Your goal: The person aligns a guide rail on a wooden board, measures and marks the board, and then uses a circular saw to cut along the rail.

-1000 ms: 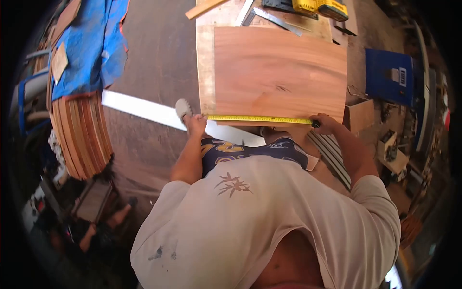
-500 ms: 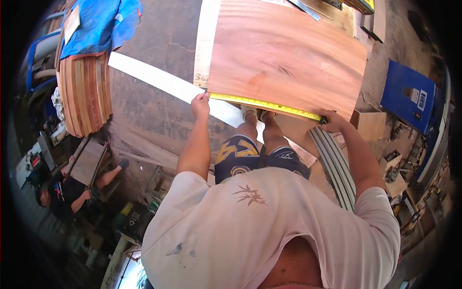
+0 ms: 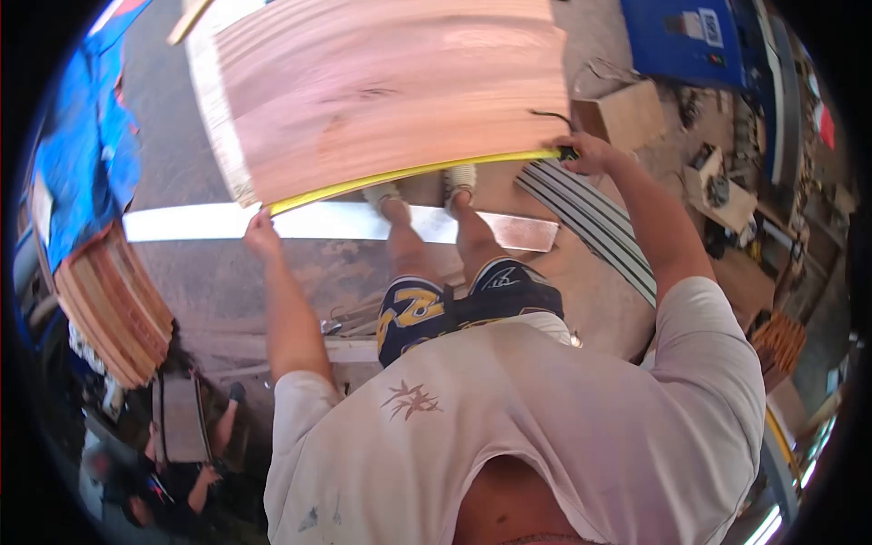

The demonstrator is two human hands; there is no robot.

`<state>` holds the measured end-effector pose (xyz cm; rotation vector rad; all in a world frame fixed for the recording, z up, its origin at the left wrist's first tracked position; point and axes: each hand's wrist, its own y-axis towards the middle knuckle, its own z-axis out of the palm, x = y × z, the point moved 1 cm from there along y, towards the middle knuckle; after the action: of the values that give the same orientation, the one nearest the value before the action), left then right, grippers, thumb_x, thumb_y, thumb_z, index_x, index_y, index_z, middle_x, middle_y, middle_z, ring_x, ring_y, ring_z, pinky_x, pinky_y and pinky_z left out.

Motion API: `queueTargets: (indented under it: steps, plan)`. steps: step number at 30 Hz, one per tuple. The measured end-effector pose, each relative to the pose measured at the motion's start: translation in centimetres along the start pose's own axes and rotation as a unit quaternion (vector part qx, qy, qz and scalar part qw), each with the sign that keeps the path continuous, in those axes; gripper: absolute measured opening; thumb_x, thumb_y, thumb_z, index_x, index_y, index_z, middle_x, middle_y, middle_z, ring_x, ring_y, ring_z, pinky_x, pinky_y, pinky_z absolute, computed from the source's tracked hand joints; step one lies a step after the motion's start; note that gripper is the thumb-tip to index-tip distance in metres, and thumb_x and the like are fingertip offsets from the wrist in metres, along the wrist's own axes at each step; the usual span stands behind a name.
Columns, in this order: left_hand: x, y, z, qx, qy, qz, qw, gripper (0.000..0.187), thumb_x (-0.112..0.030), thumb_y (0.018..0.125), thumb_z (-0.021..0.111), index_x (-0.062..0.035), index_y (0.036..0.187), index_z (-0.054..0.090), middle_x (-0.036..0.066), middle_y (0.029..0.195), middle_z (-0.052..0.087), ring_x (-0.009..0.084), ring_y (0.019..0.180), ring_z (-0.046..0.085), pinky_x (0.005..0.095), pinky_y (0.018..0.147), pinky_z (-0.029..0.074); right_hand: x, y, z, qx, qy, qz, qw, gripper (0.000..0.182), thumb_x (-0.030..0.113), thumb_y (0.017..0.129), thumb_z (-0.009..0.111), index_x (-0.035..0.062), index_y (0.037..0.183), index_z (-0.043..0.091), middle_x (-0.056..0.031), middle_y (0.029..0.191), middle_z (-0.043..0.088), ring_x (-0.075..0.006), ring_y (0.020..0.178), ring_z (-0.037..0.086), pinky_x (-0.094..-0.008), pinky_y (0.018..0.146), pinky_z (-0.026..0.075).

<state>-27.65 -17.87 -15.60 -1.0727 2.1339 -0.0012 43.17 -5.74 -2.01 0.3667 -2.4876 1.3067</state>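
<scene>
A yellow tape measure (image 3: 409, 171) is pulled out along the near edge of a wide reddish wooden panel (image 3: 391, 86). My left hand (image 3: 262, 234) pinches the blade's end at the panel's near left corner. At the right corner, my right hand (image 3: 589, 154) is closed around the dark tape case, which its fingers partly cover. A pale strip of wood (image 3: 216, 109) runs down the panel's left side. Below the tape, a long white board (image 3: 318, 222) lies on the floor, passing behind my legs.
Grey striped slats (image 3: 595, 232) lie right of my legs. A wooden box (image 3: 627, 115) and a blue machine (image 3: 681, 41) stand beyond. On the left are stacked planks (image 3: 118, 309) and a blue tarp (image 3: 77, 136). A person (image 3: 168, 486) sits at lower left, holding a wooden piece.
My view has turned, so the panel and both hands appear further left. The tape stays stretched along the panel's near edge, held at both ends. A dark strap now shows near my right hand.
</scene>
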Motion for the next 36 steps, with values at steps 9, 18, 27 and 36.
queueTargets:
  steps: [9,18,27,36]
  plan:
    - [-2.8,-0.7,-0.1,0.047,0.150,0.017,0.987,0.040,-0.027,0.089,0.067,0.0058,0.111,0.065,0.015,0.092,0.069,0.0228,0.080,0.064,0.0360,0.072,0.051,-7.0,-1.9,-0.1,-0.021,-0.040,0.021,0.999,0.051,0.034,0.081,0.066,0.0240,0.129,0.056,-0.0155,0.113,0.058,-0.0321,0.111,0.056,-0.0419,0.094,0.046]
    - [-3.6,-0.7,1.0,0.076,0.272,0.000,0.959,0.073,-0.037,0.085,0.069,0.0049,0.138,0.040,0.028,0.127,0.056,0.0419,0.118,0.054,0.0446,0.099,0.044,-6.4,-2.4,-0.3,-0.053,-0.073,0.026,0.996,0.053,0.037,0.080,0.066,0.0262,0.130,0.055,-0.0164,0.119,0.057,-0.0321,0.115,0.055,-0.0426,0.096,0.046]
    - [0.7,2.6,2.7,0.147,0.306,0.214,0.916,0.055,-0.038,0.089,0.064,-0.0022,0.130,0.052,0.024,0.131,0.054,0.0402,0.124,0.049,0.0446,0.102,0.041,-7.4,-1.2,1.1,-0.083,-0.067,-0.022,0.994,0.049,0.036,0.076,0.070,0.0233,0.122,0.060,-0.0167,0.116,0.060,-0.0345,0.110,0.057,-0.0428,0.093,0.049]
    - [-4.8,-1.0,4.1,0.246,0.350,0.133,0.894,0.042,-0.026,0.088,0.057,-0.0015,0.121,0.059,0.020,0.125,0.060,0.0328,0.118,0.056,0.0402,0.100,0.044,-7.6,-1.2,1.3,-0.147,-0.039,-0.106,0.983,0.045,0.023,0.079,0.073,0.0177,0.122,0.060,-0.0166,0.112,0.061,-0.0372,0.106,0.058,-0.0452,0.091,0.047]
